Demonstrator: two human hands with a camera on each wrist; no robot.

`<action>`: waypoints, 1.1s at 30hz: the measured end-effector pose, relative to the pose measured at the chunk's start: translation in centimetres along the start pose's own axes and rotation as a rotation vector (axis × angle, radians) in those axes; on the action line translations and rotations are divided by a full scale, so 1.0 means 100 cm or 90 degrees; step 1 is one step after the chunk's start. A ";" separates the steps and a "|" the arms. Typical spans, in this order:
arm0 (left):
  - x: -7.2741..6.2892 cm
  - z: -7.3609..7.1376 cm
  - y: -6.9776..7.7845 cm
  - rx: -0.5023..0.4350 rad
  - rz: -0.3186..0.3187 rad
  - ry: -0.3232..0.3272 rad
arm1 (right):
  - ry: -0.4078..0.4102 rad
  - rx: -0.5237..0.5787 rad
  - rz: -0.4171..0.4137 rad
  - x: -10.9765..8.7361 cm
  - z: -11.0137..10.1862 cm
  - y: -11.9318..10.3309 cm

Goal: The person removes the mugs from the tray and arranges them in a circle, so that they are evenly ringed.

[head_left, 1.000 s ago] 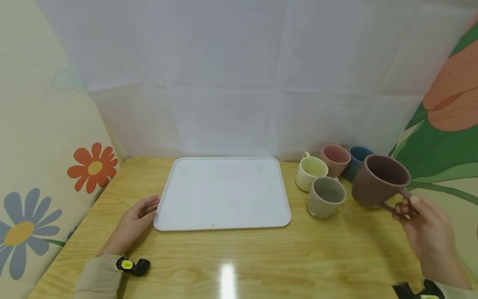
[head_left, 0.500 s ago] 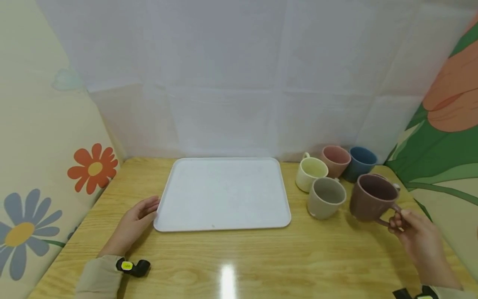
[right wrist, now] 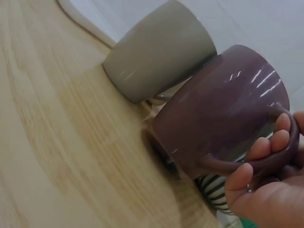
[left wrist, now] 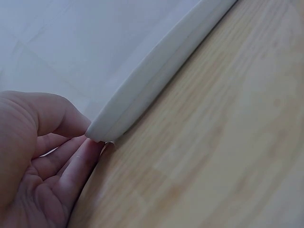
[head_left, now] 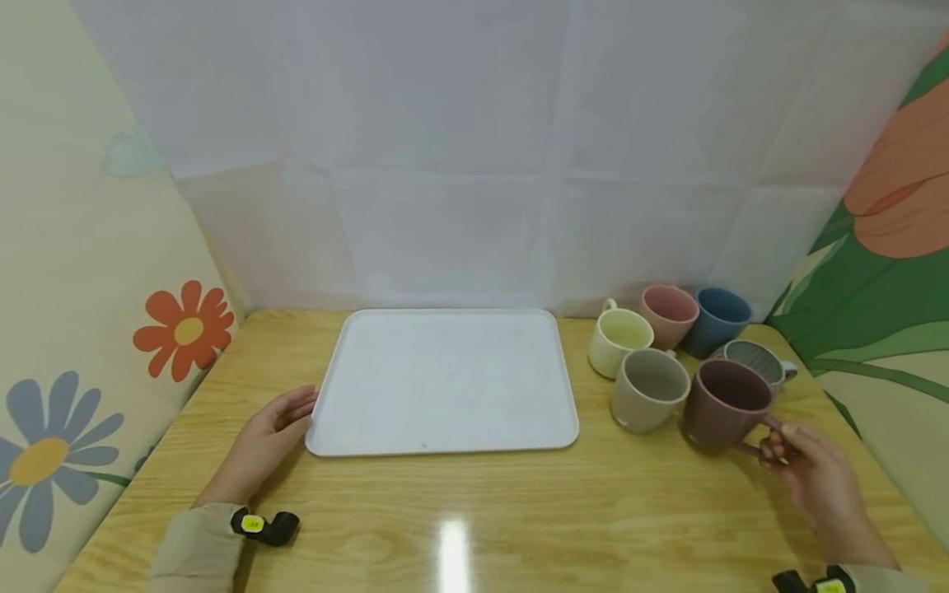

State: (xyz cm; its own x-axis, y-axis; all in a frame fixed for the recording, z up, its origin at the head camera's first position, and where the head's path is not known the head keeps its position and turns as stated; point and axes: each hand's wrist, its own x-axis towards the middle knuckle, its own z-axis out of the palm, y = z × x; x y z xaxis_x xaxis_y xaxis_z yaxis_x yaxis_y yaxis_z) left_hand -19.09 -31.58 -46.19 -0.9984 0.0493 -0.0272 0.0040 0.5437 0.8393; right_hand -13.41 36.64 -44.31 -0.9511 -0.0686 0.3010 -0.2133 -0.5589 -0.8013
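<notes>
My right hand [head_left: 819, 473] grips the handle of a dark purple-brown mug [head_left: 726, 408]. In the right wrist view the fingers curl through that handle, and a dark shadow lies under the mug's base [right wrist: 171, 142], just off the wood or barely touching it. Close on its left stands a grey-beige mug [head_left: 648, 391]. At the left, a white rectangular tray [head_left: 445, 383] lies flat, and my left hand [head_left: 267, 441] is at its left edge. The left wrist view shows the thumb and fingers pinching the tray's rim [left wrist: 142, 80].
Behind the held mug sits a grey ribbed cup [head_left: 759, 358], partly hidden. Yellow [head_left: 619, 342], pink [head_left: 670, 317] and blue [head_left: 715, 321] mugs stand at the back right. A white cloth [head_left: 445, 165] hangs along the far edge of the wooden table [head_left: 563, 519].
My right hand has brought the purple-brown mug down and to the left, nearer the grey-beige mug. The ribbed cup behind it has come into view. My left hand and the tray stay put.
</notes>
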 end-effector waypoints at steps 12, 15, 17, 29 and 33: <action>-0.002 0.004 0.003 -0.008 0.004 0.002 | -0.031 0.155 0.052 0.002 -0.016 0.004; -0.002 0.003 0.003 -0.004 0.002 0.001 | -0.031 0.180 0.060 0.004 -0.019 0.005; -0.002 0.002 0.003 -0.002 0.000 0.000 | -0.027 0.202 0.053 0.004 -0.020 0.007; -0.001 0.003 0.002 -0.008 0.004 0.002 | -0.179 0.230 0.082 0.015 -0.028 0.007; 0.000 0.006 0.002 -0.007 0.014 0.008 | -0.183 0.153 0.076 0.016 -0.030 0.004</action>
State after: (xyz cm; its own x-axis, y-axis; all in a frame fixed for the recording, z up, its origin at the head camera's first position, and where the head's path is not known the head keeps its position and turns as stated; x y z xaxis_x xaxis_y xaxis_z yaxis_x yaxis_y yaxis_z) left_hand -19.02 -31.00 -46.38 -0.9987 0.0508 -0.0020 0.0255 0.5337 0.8453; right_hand -15.71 38.76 -45.65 -0.8577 -0.3540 0.3728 -0.0143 -0.7085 -0.7056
